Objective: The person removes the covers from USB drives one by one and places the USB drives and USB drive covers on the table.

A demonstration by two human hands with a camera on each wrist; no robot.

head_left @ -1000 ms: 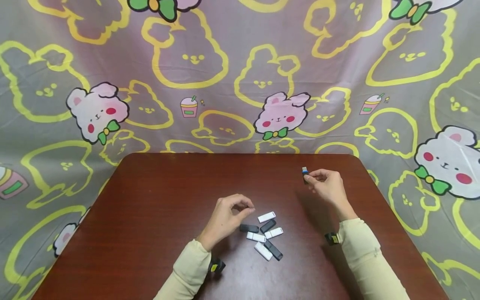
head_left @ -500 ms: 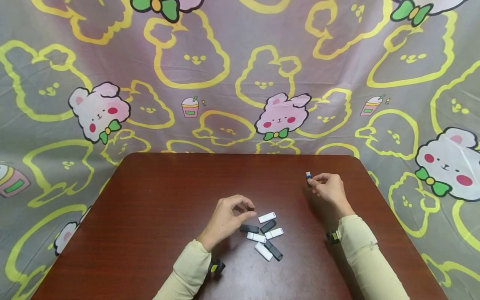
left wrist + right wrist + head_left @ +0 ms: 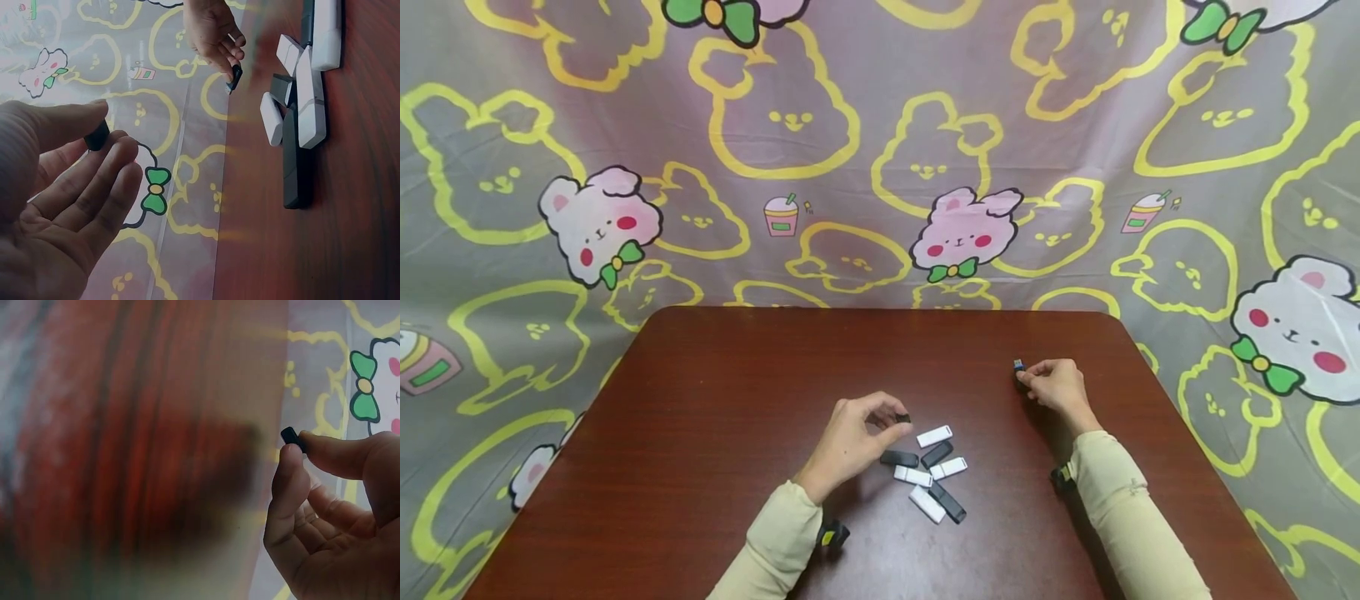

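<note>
Between thumb and fingertips my right hand (image 3: 1060,390) pinches a black USB flash drive (image 3: 1019,372), its metal and blue plug bare and pointing away, over the table's far right. My left hand (image 3: 852,435) holds a small black cap (image 3: 96,136) between thumb and fingers, just left of a loose pile. In that pile lie several capped USB sticks, among them a white USB stick (image 3: 934,436) at the back and a black USB stick (image 3: 899,458) nearest the left hand. The right wrist view shows only the dark end of the held drive; its plug is hidden there.
A dark reddish-brown table (image 3: 737,358) carries everything. Behind it hangs a grey patterned cloth (image 3: 850,108) that reaches down to the table's far edge. Black cameras sit on both wrists, below the sleeves.
My right hand has moved slightly right and down toward the tabletop, still with the USB flash drive. The left hand has hardly moved, but the cap in it now shows more. The pile is unchanged.
</note>
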